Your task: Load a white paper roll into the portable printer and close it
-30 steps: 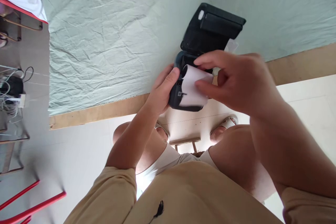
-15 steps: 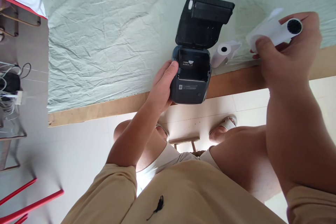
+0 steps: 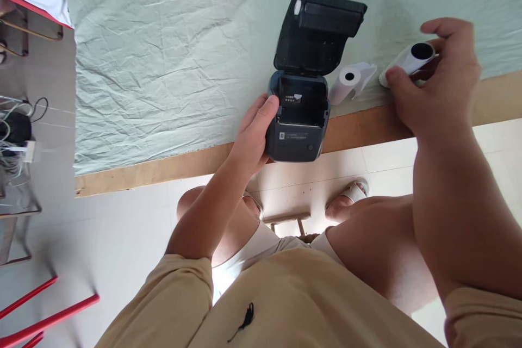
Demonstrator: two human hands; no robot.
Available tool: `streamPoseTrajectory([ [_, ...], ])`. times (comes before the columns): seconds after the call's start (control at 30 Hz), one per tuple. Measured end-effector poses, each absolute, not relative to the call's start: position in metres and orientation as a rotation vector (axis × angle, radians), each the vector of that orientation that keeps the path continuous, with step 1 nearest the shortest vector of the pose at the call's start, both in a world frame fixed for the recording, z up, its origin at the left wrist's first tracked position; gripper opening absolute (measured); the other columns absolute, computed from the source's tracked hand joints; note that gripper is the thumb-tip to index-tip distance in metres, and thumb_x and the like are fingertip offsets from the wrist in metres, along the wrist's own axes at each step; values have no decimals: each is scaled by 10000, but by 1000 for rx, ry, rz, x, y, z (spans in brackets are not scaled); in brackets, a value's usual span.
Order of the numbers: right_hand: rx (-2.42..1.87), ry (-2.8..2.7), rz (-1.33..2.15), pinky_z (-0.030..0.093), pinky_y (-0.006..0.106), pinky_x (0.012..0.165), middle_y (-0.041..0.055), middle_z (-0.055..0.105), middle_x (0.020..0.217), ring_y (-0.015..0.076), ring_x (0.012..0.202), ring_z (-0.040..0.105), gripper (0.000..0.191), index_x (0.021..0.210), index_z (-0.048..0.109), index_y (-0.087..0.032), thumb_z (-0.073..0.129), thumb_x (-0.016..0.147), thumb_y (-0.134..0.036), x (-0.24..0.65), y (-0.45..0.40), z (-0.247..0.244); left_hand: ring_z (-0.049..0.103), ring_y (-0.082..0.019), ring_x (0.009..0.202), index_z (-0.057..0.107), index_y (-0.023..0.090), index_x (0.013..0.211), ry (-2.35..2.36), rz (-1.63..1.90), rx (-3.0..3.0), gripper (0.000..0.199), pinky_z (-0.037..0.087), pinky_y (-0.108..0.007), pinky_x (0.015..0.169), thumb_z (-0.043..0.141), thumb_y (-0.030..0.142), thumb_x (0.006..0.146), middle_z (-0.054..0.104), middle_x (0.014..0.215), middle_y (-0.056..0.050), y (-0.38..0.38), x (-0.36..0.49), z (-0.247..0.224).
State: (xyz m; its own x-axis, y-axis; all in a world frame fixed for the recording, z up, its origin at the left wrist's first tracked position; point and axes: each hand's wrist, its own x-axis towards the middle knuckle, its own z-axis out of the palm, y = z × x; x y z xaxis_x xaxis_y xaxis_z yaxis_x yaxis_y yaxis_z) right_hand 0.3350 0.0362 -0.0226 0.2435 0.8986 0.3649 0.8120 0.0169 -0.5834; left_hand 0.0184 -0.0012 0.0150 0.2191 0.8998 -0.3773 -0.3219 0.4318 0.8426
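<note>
A dark portable label printer (image 3: 297,144) is gripped at its left side by my left hand (image 3: 255,130), thumb on the edge of the paper bay. Its lid (image 3: 320,32) is swung up, and the bay holds no roll. At the right, my right hand (image 3: 442,76) has its thumb against a white paper roll (image 3: 403,63) with a wide dark core. The index finger is lifted off it, while the other fingers are partly hidden behind the roll. Between printer and right hand, a second paper roll (image 3: 342,87) stands on the cloth, its loose end sticking out.
A pale green cloth (image 3: 171,65) covers the table, whose wooden edge (image 3: 163,171) runs along the front. Tangled cables (image 3: 14,141) lie at far left, with red bars (image 3: 53,318) below them. My legs and a wooden stool (image 3: 287,218) are under the edge.
My right hand has moved slightly left with the paper roll, which now sits lower and nearer the cloth. Its index finger has lifted. The left hand and printer have barely shifted.
</note>
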Motion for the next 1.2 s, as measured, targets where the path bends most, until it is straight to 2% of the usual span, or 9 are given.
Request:
streamPoseTrajectory([
  [0.1,-1705,-1651,86,606,516,935,108,768,1317,275,1005,728,889,1564,550,-312,715,714,-110,340,35,-25,887,-235,834,712,273,1083,1038,937,710,377,511,-215,396,618,638,1089,725,870,-4,0,19,15],
  [0.2,-1365,-1835,-192,566,618,1081,145,710,1389,374,1272,700,777,1519,596,-298,702,757,-182,335,32,-19,855,-199,746,709,260,1086,1054,939,705,380,508,-214,398,552,605,1127,710,868,-5,0,20,16],
  [0.27,-1182,-1930,-258,568,638,1089,134,695,1352,389,1274,696,738,1524,584,-320,706,800,-249,322,26,-11,838,-190,706,710,256,1064,1051,950,697,368,496,-217,387,539,574,1135,694,849,-6,0,22,17],
  [0.47,-1284,-2009,-26,565,625,1200,139,671,1602,380,1446,681,654,1580,484,-349,683,958,-319,266,13,1,905,-262,949,710,277,1020,1026,963,716,362,517,-228,389,692,637,1042,773,923,-16,-2,22,22],
  [0.6,-1502,-1892,178,587,602,1157,137,765,1438,378,1325,739,624,1499,562,-357,771,913,-301,260,18,-3,911,-278,1085,740,285,1077,998,953,706,350,546,-227,410,702,630,1039,851,1128,-21,-2,19,19],
  [0.7,-1557,-1815,206,614,593,1081,98,791,1283,371,1193,763,617,1443,596,-379,831,873,-342,264,19,-6,916,-283,1059,736,284,1074,998,956,708,364,541,-228,402,706,644,1033,855,1067,-23,-1,20,15],
  [0.83,-1551,-1766,218,629,553,1027,79,809,1283,343,1149,779,489,1341,627,-375,771,882,-289,264,15,-5,921,-277,975,720,273,1038,1002,989,703,408,537,-235,392,687,679,1034,845,991,-27,0,23,14],
  [1.03,-1489,-1738,217,624,534,983,77,806,1198,310,1071,749,383,1180,663,-333,760,823,-237,265,18,-9,922,-284,1025,696,262,1059,998,950,702,383,574,-244,434,659,643,1065,840,1096,-25,0,21,16],
  [1.2,-1503,-1707,293,625,493,865,52,761,1133,288,972,723,464,1199,655,-347,798,765,-271,269,22,-18,915,-290,1010,709,283,1080,1028,940,731,462,509,-240,386,658,740,1030,831,1082,-37,-1,21,14],
])
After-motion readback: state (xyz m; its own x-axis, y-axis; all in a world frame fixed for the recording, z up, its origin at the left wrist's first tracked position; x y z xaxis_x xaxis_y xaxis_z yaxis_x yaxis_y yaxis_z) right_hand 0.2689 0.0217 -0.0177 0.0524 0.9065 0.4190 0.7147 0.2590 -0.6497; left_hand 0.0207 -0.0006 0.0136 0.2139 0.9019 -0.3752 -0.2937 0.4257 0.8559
